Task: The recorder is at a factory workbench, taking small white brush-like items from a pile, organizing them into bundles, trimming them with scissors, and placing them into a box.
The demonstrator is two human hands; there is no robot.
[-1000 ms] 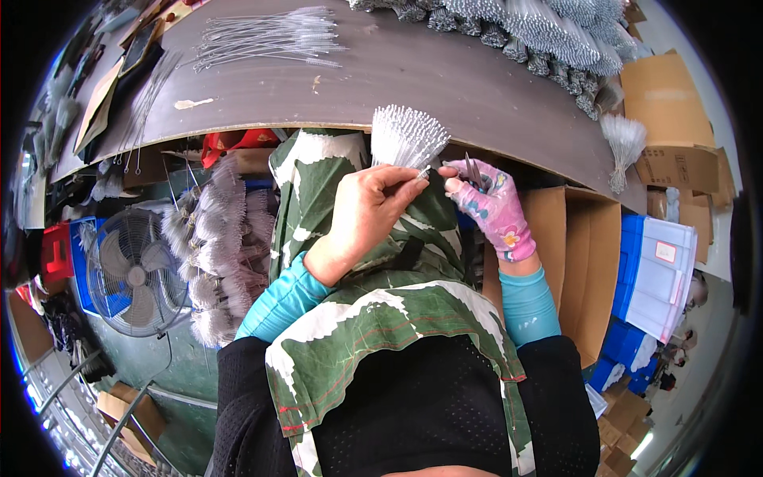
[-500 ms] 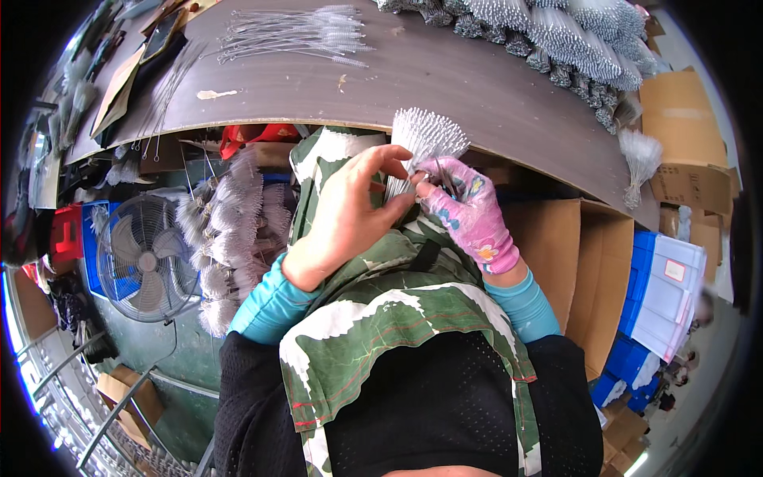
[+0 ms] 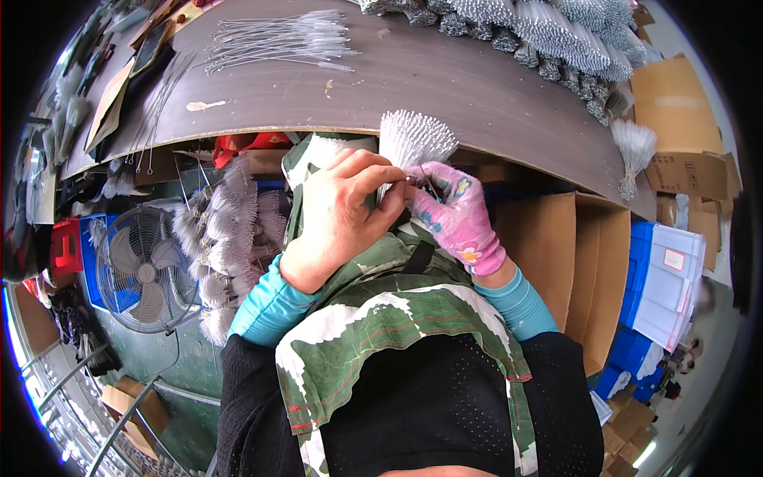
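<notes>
A bundle of thin wire brushes [image 3: 416,139] stands upright at the table's near edge, its pale tips fanned out at the top. My bare left hand [image 3: 346,211] is at its left side, thumb and forefinger pinched together in front of the bundle; what they pinch is too small to make out. On the right, my right hand [image 3: 457,211], in a pink flowered glove, is closed, its fingertips meeting those of the left. A thin dark metal piece [image 3: 431,187] shows between the gloved fingers. The bundle's lower part is hidden by the hands and the camouflage apron [image 3: 397,318].
Loose wire brushes [image 3: 278,40] lie on the brown table [image 3: 302,99]. Many bundles [image 3: 548,36] are piled at the far right, near a lone bundle [image 3: 633,151]. A fan [image 3: 147,270] and hanging brushes [image 3: 230,230] are at left; an open carton [image 3: 536,254] and bins [image 3: 668,282] at right.
My left fingers have closed in, from spread beside the bundle to a pinch at the right hand's fingertips. Both hands and the bundle have shifted slightly left in the picture.
</notes>
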